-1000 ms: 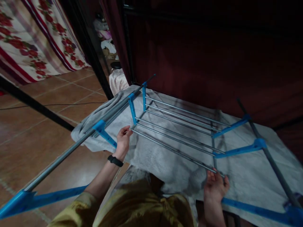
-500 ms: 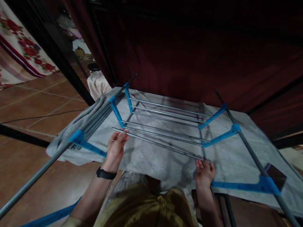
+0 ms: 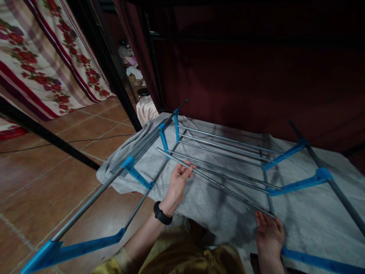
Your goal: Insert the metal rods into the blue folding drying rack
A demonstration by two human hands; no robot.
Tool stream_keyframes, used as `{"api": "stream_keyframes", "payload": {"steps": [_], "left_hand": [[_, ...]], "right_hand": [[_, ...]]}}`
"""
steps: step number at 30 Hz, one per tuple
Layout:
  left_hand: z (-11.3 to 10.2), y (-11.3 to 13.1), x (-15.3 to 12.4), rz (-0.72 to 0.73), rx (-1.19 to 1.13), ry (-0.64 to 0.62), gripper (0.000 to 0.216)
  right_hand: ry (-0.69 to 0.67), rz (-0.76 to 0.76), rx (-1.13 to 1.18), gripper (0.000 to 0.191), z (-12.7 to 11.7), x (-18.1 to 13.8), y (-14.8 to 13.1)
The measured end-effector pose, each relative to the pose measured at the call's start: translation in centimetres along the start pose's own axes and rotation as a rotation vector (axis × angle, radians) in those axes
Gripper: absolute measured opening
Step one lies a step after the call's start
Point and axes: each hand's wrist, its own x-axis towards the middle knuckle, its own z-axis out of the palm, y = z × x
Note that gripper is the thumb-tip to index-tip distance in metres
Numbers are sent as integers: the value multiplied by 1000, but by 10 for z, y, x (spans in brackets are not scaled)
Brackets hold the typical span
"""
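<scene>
A thin grey metal rod (image 3: pixel 228 189) slants across in front of me, held in both hands. My left hand (image 3: pixel 179 180) pinches it some way in from its left end, which sticks out free past the fingers. At the rod's right end, the fingers of my right hand (image 3: pixel 269 232) are closed around it. Behind lies a rack frame whose blue plastic brackets (image 3: pixel 300 182) carry several parallel rods (image 3: pixel 222 142). The left end overlaps a blue left bracket (image 3: pixel 163 137) in view; whether they touch I cannot tell.
The frame rests on a grey blanket (image 3: pixel 211 213). A bundle of more rods (image 3: pixel 142 146) lies along the left side tube. Black posts (image 3: pixel 105 64) and a dark red curtain (image 3: pixel 242 83) stand around. A cable (image 3: pixel 85 140) crosses the tiled floor at left.
The view has turned left, so the rack appears farther right. My left hand now grips farther in from the rod's left end, and the rod slants more steeply, left end higher in view.
</scene>
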Motion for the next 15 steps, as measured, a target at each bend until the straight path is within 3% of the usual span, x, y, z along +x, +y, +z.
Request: {"api": "stream_keyframes", "payload": {"steps": [7, 10, 15], "left_hand": [[27, -10, -12, 6, 25, -127, 34], [32, -16, -13, 25, 33, -155, 35], [34, -25, -15, 52, 56, -183, 33]], "right_hand": [[-75, 102, -38, 35, 12, -28, 11], [-156, 141, -45, 38, 28, -45, 13], [-144, 315, -92, 43, 62, -73, 13]]}}
